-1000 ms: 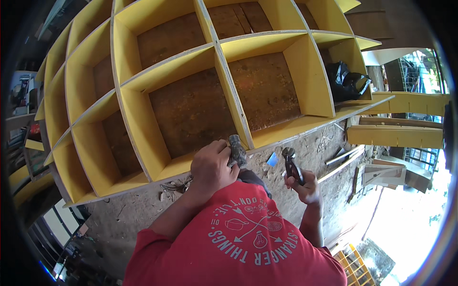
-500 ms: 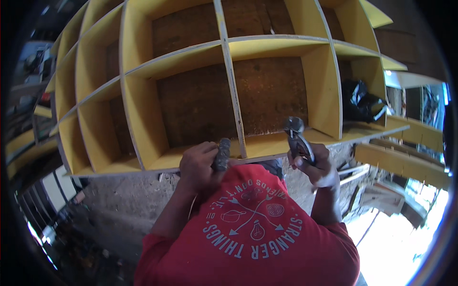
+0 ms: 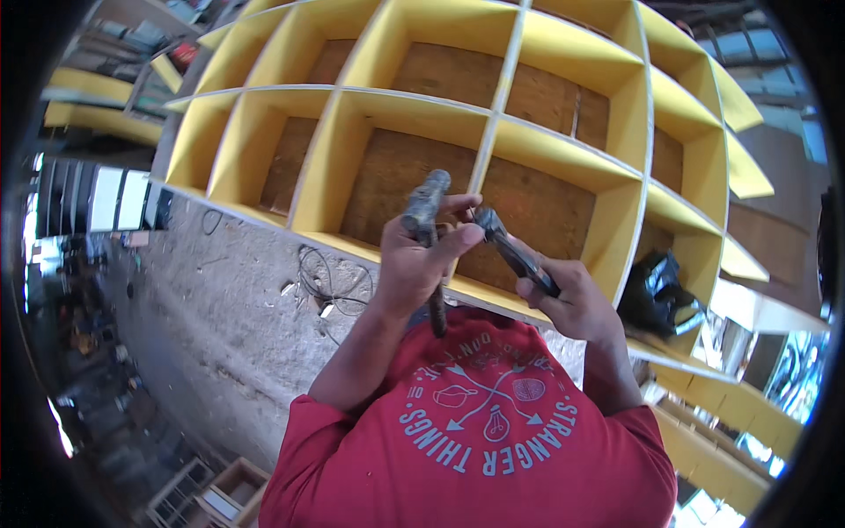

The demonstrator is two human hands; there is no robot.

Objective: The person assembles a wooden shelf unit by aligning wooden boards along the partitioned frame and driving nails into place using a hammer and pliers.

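Note:
A hammer [image 3: 425, 202] with a worn head is gripped in my left hand [image 3: 409, 268], its handle hanging down over the red shirt [image 3: 466, 440]. My left thumb and forefinger are closed near the jaws of metal pincers [image 3: 519, 255]; a thin bit between them is too small to name for certain. My right hand [image 3: 568, 295] is wrapped round the pincers' handles. Both hands are in front of the lower compartments of a yellow grid shelving unit [image 3: 554, 211] with brown backs, close to one upright divider [image 3: 484, 158].
A crumpled black plastic bag [image 3: 660, 295] lies in a lower right compartment. Loose cables [image 3: 330, 295] lie on the dusty floor [image 3: 211, 290] below the unit. Yellow boards [image 3: 713, 453] are at the right; wooden frames [image 3: 224, 497] at lower left.
My hands have come up and together, bringing the pincer head beside my left fingertips and the hammer. The view has shifted, showing more floor at the left.

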